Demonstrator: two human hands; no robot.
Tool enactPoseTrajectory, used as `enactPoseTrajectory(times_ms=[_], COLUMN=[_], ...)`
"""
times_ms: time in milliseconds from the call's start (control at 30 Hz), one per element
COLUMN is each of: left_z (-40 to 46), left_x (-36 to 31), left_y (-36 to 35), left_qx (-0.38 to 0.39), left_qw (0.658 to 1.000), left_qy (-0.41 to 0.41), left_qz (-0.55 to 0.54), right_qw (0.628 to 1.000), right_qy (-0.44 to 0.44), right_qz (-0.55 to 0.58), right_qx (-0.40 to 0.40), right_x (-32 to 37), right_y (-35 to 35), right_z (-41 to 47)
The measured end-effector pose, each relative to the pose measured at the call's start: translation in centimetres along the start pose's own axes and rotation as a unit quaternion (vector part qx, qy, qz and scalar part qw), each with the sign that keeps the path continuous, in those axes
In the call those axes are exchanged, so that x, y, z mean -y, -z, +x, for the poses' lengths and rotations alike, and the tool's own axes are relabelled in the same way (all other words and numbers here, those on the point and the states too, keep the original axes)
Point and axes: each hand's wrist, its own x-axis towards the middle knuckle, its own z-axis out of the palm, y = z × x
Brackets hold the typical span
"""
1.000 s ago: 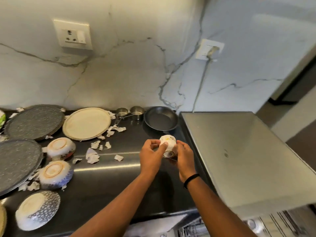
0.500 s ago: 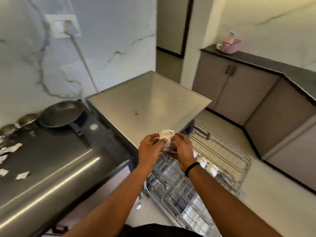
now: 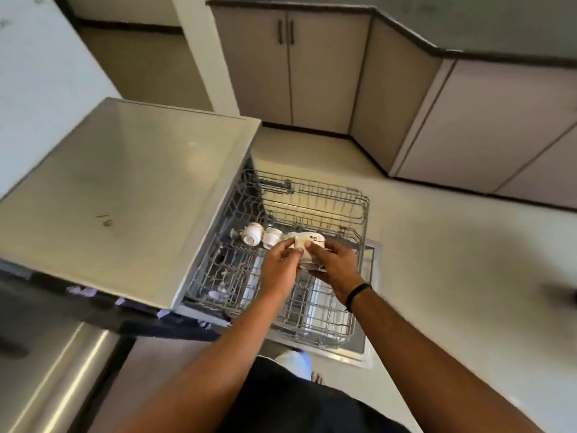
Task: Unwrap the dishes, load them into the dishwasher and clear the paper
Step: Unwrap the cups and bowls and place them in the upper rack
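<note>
Cup (image 3: 307,245) sits pinched between your left hand (image 3: 281,267) and right hand (image 3: 335,264), tipped on its side directly above the pulled-out wire rack (image 3: 359,214), with two glossy white cups (image 3: 262,237) already lying just to its left. From the head view, blur hides which end is the mouth, though it seems to face you; the smooth glazed ceramic could slip on the thin metal tines.

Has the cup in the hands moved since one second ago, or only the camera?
Yes. The cup, held by the left hand and right hand, went from above the counter, past the steel top, to over the rack.
</note>
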Motion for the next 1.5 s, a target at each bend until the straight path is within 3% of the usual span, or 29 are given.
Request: enactPoseTrajectory(times_ms=[367,667,900,1200,1500], left_z=[9.4,16.0,19.4,20.5,20.6], left_x=[4.1,8.8,11.3,14.1,14.2], left_y=[-4.9,-8.3,-10.2,-12.4,-13.4], left_qx=[0.156,0.146,0.124,0.075,0.055], left_qw=[0.977,0.968,0.966,0.956,0.940], left_qy=[0.066,0.083,0.092,0.076,0.045], left_qz=[0.131,0.184,0.209,0.274,0.333], right_qw=[0.985,0.964,0.961,0.947,0.944], right_qy=[-0.077,-0.145,-0.157,-0.189,-0.214], right_qz=[-0.014,-0.036,-0.129,-0.113,-0.128], right_qx=[-0.152,-0.218,-0.189,-0.235,-0.215], right_x=[-3.9,-7.1,-9.4,-11.0,-11.0], right_y=[3.5,5.7,6.6,7.1,7.3], right_z=[10.4,17.7,22.4,24.5,25.7])
